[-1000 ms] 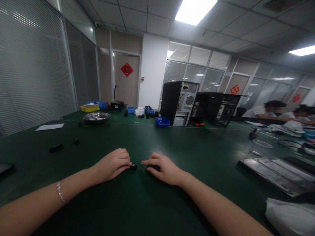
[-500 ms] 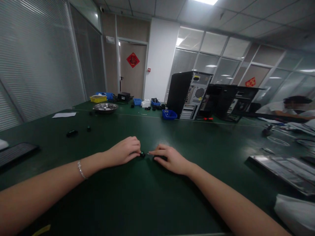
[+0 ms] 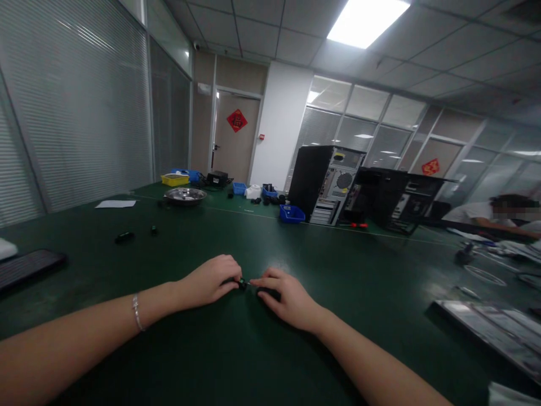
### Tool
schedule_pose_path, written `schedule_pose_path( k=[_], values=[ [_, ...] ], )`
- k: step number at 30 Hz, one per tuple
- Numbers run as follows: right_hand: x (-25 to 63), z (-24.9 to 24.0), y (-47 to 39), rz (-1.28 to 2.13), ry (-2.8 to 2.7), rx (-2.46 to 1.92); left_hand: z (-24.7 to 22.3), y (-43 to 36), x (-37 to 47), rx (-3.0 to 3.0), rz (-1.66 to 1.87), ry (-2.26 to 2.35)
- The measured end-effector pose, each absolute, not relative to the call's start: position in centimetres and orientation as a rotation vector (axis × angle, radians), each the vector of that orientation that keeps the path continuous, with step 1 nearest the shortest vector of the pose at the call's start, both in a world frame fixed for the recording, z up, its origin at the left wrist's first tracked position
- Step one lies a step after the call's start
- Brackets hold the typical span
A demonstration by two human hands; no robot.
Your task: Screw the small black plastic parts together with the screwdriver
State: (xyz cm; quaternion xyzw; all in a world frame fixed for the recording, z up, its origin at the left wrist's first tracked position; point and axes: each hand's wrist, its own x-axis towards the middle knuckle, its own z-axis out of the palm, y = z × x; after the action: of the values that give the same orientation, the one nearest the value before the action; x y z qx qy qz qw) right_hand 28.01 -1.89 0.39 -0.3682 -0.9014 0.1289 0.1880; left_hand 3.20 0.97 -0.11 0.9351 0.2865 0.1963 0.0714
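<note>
So the left hand point(image 3: 220, 279) has its grip pinched down, fingertips closed on a small black-and-green part point(image 3: 242, 284), which sits right at the fingertips just over the dark green tabletop point(image 3: 190, 349). That part's my landmark for everything else. Just to its right is the right hand point(image 3: 289, 296), grip curled around a slim black-handled tool point(image 3: 269, 293), with the forefinger stretched along its thin, bright shaft. The shaft points straight at the part, but it's too small for me to tell if they're touching. Off to the part's left and a bit beyond it there's a tiny dark block point(image 3: 154, 230), with an oblong black piece point(image 3: 124, 237) near that. A flat black keyboard point(image 3: 31, 269) is well to the part's left. Way beyond the part, on its left, are a flat white sheet of paper point(image 3: 116, 204) and a round shiny metal dish point(image 3: 185, 195); beyond it to the right there's a blue plastic bin point(image 3: 291, 213) just beside a tall black computer tower point(image 3: 325, 183). Well right of the part lies a flat silver metal panel point(image 3: 490, 332).
</note>
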Motion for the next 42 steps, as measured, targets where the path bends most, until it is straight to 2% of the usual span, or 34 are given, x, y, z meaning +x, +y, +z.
schedule_pose_path(
  k=[17, 42],
  values=[
    [26.9, -0.2, -2.0, 0.33, -2.501, -1.136, -0.2, 0.2, 4.5, 2.33, 0.775, 1.035],
    [26.7, 0.1, -1.7, 0.615, -2.364, -1.021, -0.7, -0.1, 4.9, 2.179, 0.865, 1.115]
  ],
)
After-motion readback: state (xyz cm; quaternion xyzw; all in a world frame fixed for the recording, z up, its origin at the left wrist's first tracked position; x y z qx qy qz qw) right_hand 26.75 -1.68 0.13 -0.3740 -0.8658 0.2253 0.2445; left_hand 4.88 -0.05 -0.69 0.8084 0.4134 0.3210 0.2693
